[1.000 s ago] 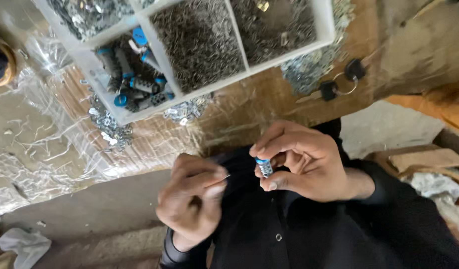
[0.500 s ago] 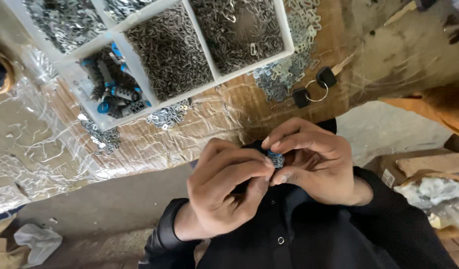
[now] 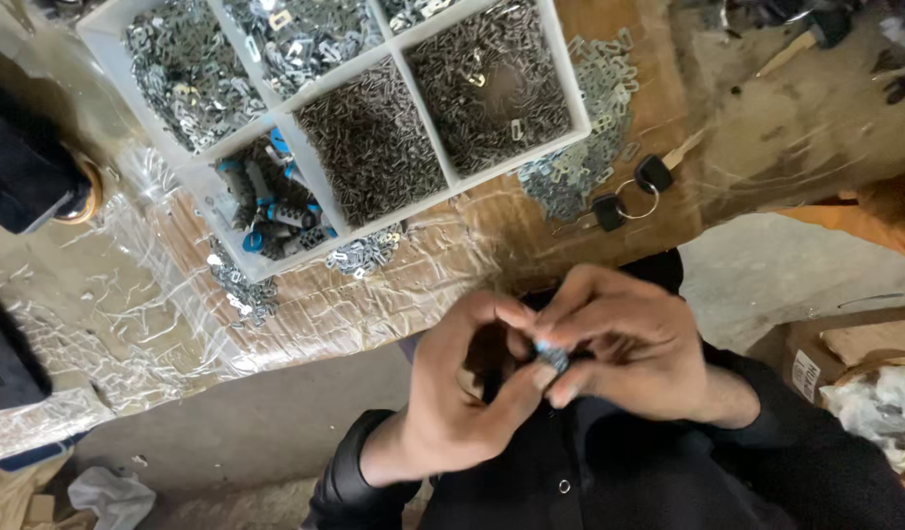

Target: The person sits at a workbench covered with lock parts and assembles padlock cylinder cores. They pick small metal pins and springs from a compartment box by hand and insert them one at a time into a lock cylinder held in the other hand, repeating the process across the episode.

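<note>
Since a second ago the left hand has come up from below and closed in on the right hand — both now pinch the same small blue-capped metal cylinder between curled fingertips, near the chest. The piece looks mid-assembly, being fitted by touch. Far to the left, the white divided tray of small metal parts sits untouched, two black-headed keys beside it.

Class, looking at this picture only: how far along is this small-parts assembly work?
Done: a few blue-capped cylinders lie in one compartment of the white tray. In hand: left hand and right hand pinch one small blue-tipped piece. Left: full compartments of metal pins.
</note>
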Demonstrator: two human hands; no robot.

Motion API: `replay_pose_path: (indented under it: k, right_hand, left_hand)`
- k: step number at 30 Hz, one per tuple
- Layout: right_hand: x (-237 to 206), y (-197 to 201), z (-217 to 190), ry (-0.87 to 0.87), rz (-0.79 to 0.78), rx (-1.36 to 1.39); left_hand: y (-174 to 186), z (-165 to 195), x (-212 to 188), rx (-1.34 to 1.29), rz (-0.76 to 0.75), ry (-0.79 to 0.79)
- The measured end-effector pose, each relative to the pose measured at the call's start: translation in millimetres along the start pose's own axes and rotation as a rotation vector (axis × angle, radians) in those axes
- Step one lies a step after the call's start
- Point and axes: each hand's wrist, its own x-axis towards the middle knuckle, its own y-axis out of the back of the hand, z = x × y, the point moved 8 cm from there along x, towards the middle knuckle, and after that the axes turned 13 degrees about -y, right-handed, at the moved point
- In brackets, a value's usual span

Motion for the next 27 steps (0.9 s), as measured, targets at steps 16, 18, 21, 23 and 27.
replay_pose_path:
  k: [16,18,21,23,27]
  right_hand:
    - [-25.9,44.4,-14.1,-0.003,0.226,-0.004]
    - [-24.5,37.2,-24.1,0.079,0.148,-0.034]
    - [-19.4,37.7,-21.5,-0.015,0.197,-0.043]
    - [-15.5,29.8,-26.0,0.007,0.124,-0.019]
    - [-5.2,18.8,-25.2,0.022,0.108,-0.052]
  left_hand:
    - [-15.9,27.3,23.4,1.274,0.066,-0.462]
    - [-14.1,36.5,22.1,1.241,0.097,-0.448]
    - [-22.4,31.4,26.7,1.459,0.034,-0.397]
    - [-20.6,36.3,20.4,1.352,0.038,-0.548]
    - [-12.9,35.8,-2.8,1.123,-0.161,-0.72]
